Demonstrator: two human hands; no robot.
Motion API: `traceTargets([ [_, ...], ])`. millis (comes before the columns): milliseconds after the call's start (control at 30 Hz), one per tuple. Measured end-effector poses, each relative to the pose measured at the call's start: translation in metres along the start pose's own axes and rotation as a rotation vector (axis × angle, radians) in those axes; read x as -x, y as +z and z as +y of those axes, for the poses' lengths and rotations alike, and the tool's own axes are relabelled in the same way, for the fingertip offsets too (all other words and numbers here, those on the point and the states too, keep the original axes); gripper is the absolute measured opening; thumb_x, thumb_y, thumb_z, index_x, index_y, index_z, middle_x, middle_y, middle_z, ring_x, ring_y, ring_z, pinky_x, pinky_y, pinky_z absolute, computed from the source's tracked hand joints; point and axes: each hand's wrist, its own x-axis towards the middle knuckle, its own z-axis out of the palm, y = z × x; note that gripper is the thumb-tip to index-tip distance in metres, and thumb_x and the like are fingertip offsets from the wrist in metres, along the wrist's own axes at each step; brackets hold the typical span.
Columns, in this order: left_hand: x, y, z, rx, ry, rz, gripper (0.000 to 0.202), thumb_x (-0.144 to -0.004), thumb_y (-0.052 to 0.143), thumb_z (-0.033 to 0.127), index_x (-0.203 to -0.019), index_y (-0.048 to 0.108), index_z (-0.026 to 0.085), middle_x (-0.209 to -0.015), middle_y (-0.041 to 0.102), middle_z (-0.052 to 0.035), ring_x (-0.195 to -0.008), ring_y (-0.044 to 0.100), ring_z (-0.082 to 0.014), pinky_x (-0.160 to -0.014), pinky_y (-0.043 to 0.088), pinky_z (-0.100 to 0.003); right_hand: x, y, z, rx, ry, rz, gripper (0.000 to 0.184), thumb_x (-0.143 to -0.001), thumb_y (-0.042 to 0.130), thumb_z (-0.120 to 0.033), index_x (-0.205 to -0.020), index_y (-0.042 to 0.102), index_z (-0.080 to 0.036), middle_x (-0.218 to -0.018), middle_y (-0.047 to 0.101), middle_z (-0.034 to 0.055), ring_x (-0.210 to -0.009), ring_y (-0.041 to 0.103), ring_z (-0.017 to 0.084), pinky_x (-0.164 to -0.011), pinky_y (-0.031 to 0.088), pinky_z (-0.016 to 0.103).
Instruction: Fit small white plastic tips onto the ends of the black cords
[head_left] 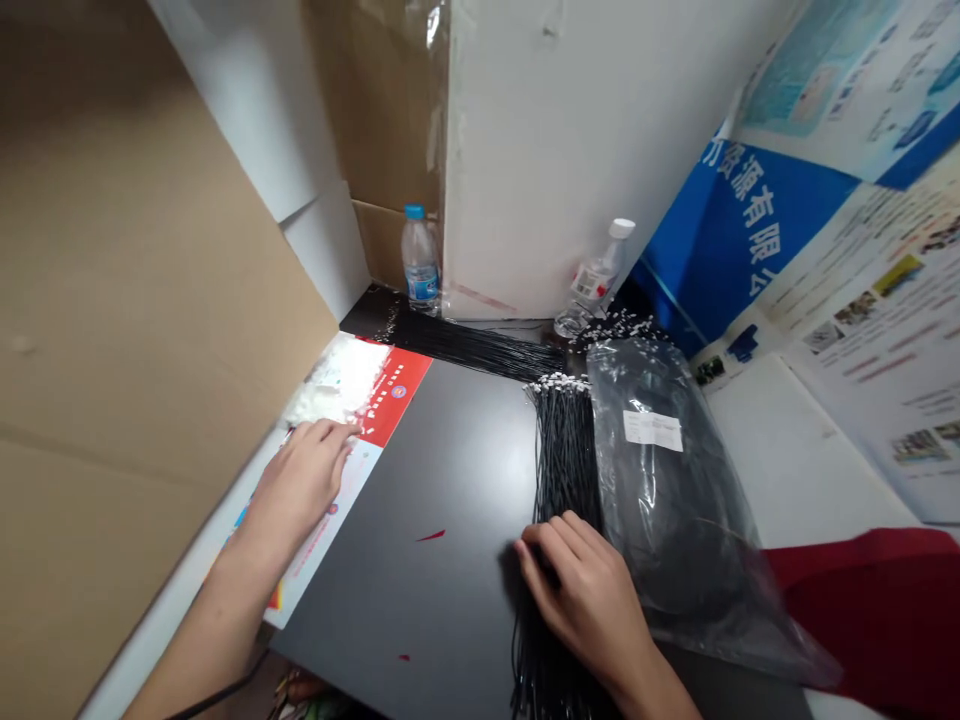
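Note:
My left hand (pixel 311 470) is at the near edge of a heap of tiny white pieces (pixel 341 375), which lies on a red and white printed sheet (pixel 397 395). Its fingers are bent and close together, and whatever lies between the fingertips is too small to make out. On the right, my right hand (pixel 581 580) lies over a bundle of thin black wires (pixel 566 450) with white ends at the far side. Thumb and index finger come together at the bundle's left edge, closed on wires; the hand hides part of the bundle.
More black wires (pixel 487 345) lie crosswise at the back. A blue-capped bottle (pixel 421 260) and a white-capped bottle (pixel 596 280) stand behind. A clear plastic bag (pixel 675 500) with dark contents borders the bundle. Cardboard (pixel 135 300) rises at left; red scraps dot the grey table (pixel 450 450).

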Motion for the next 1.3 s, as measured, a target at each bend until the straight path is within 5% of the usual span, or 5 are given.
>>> traceTargets([
  [233, -0.009, 0.01, 0.009, -0.059, -0.025, 0.046, 0.024, -0.094, 0.047, 0.027, -0.096, 0.071, 0.025, -0.094, 0.07, -0.0082, -0.09, 0.063, -0.0285, -0.06, 0.049, -0.035, -0.026, -0.008, -0.018, 0.132, -0.128, -0.086, 0.025, -0.097, 0.046, -0.019, -0.074, 0.058, -0.018, -0.067, 0.056, 0.002, -0.066, 0.047, 0.017, -0.063, 0.033, 0.031],
  [400, -0.011, 0.018, 0.002, 0.024, -0.046, 0.126, 0.022, -0.094, 0.048, 0.026, -0.089, 0.069, 0.025, -0.099, 0.069, -0.008, -0.092, 0.063, -0.0282, -0.061, 0.049, -0.036, -0.094, -0.002, -0.016, 0.132, -0.137, -0.271, 0.014, -0.094, 0.053, -0.024, -0.082, 0.06, -0.018, -0.077, 0.063, 0.0028, -0.073, 0.053, 0.016, -0.063, 0.035, 0.028],
  [633, -0.009, 0.022, 0.009, 0.118, 0.094, 0.174, 0.021, -0.098, 0.042, 0.021, -0.096, 0.063, 0.022, -0.09, 0.07, -0.0069, -0.088, 0.065, -0.0244, -0.075, 0.051, -0.036, -0.247, 0.071, -0.003, 0.118, -0.056, -0.373, 0.02, -0.094, 0.05, -0.025, -0.11, 0.06, -0.019, -0.113, 0.065, 0.0074, -0.1, 0.06, 0.02, -0.07, 0.044, 0.028],
  [800, -0.012, 0.025, 0.013, 0.35, 0.128, 0.143, 0.019, -0.098, 0.045, 0.022, -0.096, 0.063, 0.024, -0.09, 0.071, -0.0049, -0.086, 0.066, -0.0218, -0.077, 0.052, -0.035, -0.315, 0.117, 0.0, 0.122, -0.058, -0.367, 0.025, -0.092, 0.049, -0.02, -0.112, 0.063, -0.017, -0.119, 0.064, 0.011, -0.106, 0.06, 0.025, -0.075, 0.047, 0.031],
  [1300, -0.02, 0.014, 0.028, 1.397, -0.592, 0.104, 0.013, -0.072, 0.078, 0.031, -0.078, 0.074, 0.02, -0.081, 0.075, -0.0028, -0.055, 0.064, -0.0101, -0.06, 0.054, -0.024, -0.329, 0.131, 0.007, -0.012, 0.043, -0.186, 0.025, -0.096, 0.045, -0.024, -0.107, 0.067, -0.024, -0.108, 0.071, 0.0058, -0.103, 0.062, 0.023, -0.081, 0.046, 0.031],
])
